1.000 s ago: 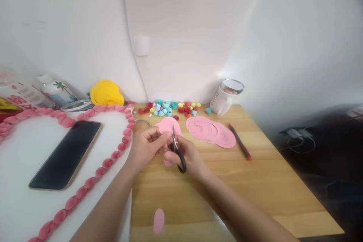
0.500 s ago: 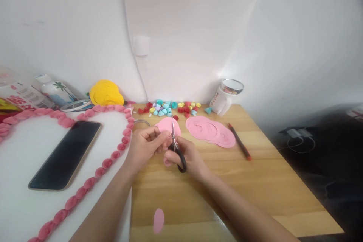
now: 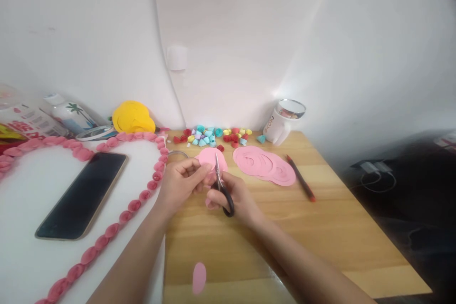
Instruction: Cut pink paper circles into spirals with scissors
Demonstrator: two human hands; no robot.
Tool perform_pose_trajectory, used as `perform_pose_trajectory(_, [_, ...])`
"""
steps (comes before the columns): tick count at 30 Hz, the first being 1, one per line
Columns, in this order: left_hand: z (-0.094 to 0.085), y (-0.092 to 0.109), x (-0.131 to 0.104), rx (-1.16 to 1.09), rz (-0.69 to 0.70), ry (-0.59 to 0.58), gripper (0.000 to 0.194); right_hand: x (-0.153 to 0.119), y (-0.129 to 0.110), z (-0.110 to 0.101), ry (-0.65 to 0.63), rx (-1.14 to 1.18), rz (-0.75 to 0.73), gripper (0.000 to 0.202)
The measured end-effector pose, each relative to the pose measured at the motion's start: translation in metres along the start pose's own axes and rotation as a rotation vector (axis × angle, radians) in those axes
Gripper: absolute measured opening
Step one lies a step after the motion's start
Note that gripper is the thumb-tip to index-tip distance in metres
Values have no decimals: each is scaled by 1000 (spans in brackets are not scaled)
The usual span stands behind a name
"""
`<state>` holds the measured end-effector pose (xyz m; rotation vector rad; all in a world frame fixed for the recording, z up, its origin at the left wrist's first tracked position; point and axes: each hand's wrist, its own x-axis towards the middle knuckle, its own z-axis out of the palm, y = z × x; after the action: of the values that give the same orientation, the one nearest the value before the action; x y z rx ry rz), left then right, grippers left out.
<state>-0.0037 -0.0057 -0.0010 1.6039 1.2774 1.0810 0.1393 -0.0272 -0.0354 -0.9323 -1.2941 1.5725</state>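
Note:
My left hand [image 3: 184, 181] pinches a round piece of pink paper [image 3: 209, 156] by its near edge, just above the wooden table. My right hand [image 3: 235, 198] is closed around the black handles of a pair of scissors [image 3: 228, 201]. The blades point away from me and lie over the pink paper, close to my left fingertips. Whether the blades are apart is too small to tell. To the right lie overlapping pink paper circles [image 3: 254, 160] with spiral lines. A small pink paper oval [image 3: 199, 278] rests near the table's front edge.
Rolled paper pieces [image 3: 210, 137] in several colours lie along the wall. A white mug [image 3: 280, 126] and a dark pen [image 3: 301, 178] are at the right. On a white board [image 3: 121, 261] at the left are pink paper roses [image 3: 124, 216], a phone [image 3: 83, 194] and yellow paper [image 3: 133, 116].
Both hands, the scissors and the pink paper stay almost where they were. Only very slight shifts show.

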Motion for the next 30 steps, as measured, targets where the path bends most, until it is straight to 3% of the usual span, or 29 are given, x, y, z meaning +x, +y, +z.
perform_pose_trajectory(14, [0,1,0,-84,-14,19,29,0,2,-1,5,-17,-5,41])
perform_pose_trajectory(22, [5,2,-2,12,-10,56,30,0,2,1,14,-2,-5,40])
perform_pose_trajectory(30, [7,-1,-3,11,-67,5,33,1,-4,5,24,38,-45,38])
